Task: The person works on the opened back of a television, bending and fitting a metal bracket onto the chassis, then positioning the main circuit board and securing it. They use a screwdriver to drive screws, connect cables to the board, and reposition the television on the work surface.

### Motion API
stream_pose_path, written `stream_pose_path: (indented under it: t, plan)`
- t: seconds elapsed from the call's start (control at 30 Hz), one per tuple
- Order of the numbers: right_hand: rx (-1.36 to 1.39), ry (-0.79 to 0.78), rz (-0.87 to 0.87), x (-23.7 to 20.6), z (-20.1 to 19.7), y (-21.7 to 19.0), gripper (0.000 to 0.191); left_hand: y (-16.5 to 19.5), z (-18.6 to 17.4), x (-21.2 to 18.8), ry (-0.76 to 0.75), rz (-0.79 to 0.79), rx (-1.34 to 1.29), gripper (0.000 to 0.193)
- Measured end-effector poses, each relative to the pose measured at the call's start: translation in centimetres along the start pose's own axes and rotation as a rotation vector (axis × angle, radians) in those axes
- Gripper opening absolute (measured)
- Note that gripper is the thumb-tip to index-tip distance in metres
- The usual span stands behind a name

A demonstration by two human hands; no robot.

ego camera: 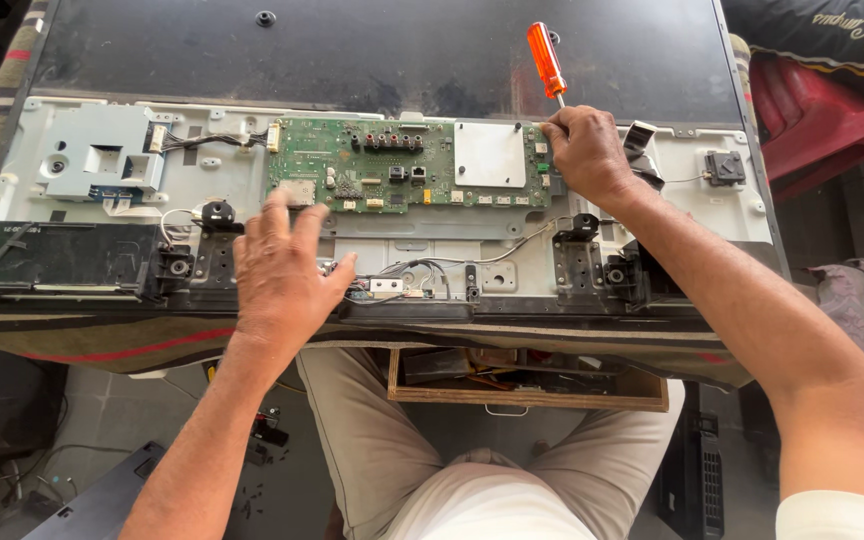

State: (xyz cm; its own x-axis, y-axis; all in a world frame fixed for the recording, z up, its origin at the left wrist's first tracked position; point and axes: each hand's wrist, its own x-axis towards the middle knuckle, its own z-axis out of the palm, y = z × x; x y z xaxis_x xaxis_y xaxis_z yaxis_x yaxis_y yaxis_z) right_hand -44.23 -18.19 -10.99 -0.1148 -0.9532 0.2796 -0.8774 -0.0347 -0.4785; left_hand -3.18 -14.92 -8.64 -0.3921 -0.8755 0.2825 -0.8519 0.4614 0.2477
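a person's right hand (pixel 584 150) grips an orange-handled screwdriver (pixel 546 60), fingers closed on its shaft, at the upper right of a green circuit board (pixel 392 165) in the frame's centre. the left hand (pixel 282 275) rests spread open below. the board looks thin, light and fragile, best held by its edges.
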Motion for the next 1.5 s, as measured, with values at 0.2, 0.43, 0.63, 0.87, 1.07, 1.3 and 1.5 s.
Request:
stream_pose_path:
  t: [0.2,0.43,0.63,0.87,1.07,1.3,1.5]
  plan:
    - [-0.064,-0.026,-0.067,-0.9,-0.2,0.4,0.022,-0.7,0.5,0.5,-0.128,-0.142,0.062,0.097]
    - [-0.124,-0.017,0.041,-1.5,-1.4,-0.9,0.035,-2.1,-1.1,1.3,-0.141,-0.153,-0.13,0.103]
    - [-0.187,-0.078,0.032,-1.9,-2.2,-2.1,0.052,-4.7,-2.8,2.4,-0.076,-0.055,-0.2,0.075]
    - [-0.302,-0.127,0.008,-2.0,-1.0,-1.6,0.067,-9.0,-1.8,7.5,-0.055,-0.145,-0.205,0.038]
    - [-0.362,-0.158,0.085,-1.7,-0.4,-1.0,0.08,-9.8,-0.1,10.0,-0.179,-0.25,-0.256,0.057]
    - [-0.369,-0.153,0.049,-1.8,-0.5,-0.3,0.073,-9.8,1.0,11.3,-0.164,-0.184,-0.271,0.104]
    - [-0.374,-0.157,0.024,-1.9,-0.5,0.2,0.07,-10.2,1.7,11.2,-0.336,-0.277,-0.246,0.098]
